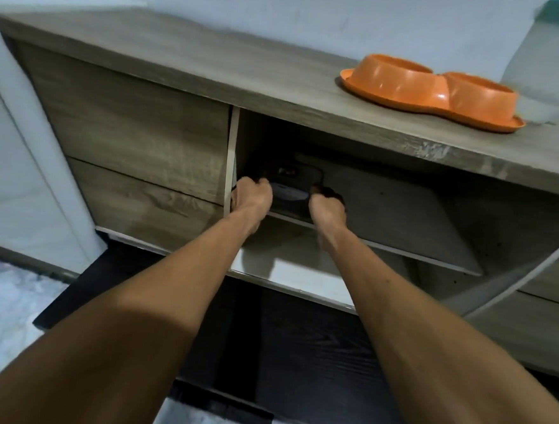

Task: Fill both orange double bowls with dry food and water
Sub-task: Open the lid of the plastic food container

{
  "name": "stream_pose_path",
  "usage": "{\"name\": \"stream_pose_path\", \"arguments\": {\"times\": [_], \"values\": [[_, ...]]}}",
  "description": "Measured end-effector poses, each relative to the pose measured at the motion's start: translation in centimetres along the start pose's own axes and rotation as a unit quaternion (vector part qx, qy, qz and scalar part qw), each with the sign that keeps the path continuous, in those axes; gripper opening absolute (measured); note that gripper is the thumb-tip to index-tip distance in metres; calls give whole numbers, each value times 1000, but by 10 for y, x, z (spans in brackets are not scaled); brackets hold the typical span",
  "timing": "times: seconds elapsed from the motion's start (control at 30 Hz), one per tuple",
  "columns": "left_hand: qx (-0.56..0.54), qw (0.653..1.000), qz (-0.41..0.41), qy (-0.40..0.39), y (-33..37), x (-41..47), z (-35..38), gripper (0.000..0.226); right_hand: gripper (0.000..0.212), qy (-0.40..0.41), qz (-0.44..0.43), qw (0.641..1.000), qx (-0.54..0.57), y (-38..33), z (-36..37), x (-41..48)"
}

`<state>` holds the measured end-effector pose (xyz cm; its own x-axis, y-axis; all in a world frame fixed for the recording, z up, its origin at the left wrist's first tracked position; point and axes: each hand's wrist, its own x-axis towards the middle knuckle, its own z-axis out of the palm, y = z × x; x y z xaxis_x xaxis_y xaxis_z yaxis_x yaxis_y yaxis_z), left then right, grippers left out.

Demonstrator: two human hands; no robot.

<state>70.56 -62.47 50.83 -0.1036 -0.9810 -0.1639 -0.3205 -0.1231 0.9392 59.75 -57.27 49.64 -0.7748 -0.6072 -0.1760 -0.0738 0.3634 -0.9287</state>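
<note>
Glossy orange plastic double bowl (432,91) stood near the right front edge of the grainy wood-laminate tabletop (189,60), left hand (253,195) and right hand (327,206) each had their grip curled around a dark container (287,192) on the open cabinet shelf (402,227).

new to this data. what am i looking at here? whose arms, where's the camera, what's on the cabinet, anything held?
There is no robot here. A person wears one wide-angle camera on the head, looking forward and down, so the two bare arms coming in from the bottom are their own.

The wooden cabinet has one orange double bowl on its top, at the right. Its contents cannot be seen from this angle.

Below is an open compartment with a shelf. The left hand and the right hand reach into it, one on each side of a dark object at the back. It is too dim to name, and whether the hands grip it or only touch it cannot be told.
</note>
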Motion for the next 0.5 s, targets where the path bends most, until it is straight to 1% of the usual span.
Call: {"name": "stream_pose_path", "arguments": {"times": [0.17, 0.3, 0.33, 0.43, 0.5], "values": [[-24, 999, -18, 18, 2, -9, -4, 39, 41, 13, 21, 1000, 16, 2, -2, -7], [-56, 997, -49, 22, 6, -39, -18, 36, 50, 0, 50, 999, 20, 0, -14, -40], [-54, 996, -59, 25, 9, -48, -24, 36, 48, 2, 51, 998, 25, -2, -17, -51], [-33, 995, -82, 38, 24, -78, -47, 37, 30, -8, 61, 997, 43, -21, -32, -87], [-13, 994, -96, 44, 39, -102, -63, 38, 30, -27, 85, 995, 49, -40, -46, -115]]}}
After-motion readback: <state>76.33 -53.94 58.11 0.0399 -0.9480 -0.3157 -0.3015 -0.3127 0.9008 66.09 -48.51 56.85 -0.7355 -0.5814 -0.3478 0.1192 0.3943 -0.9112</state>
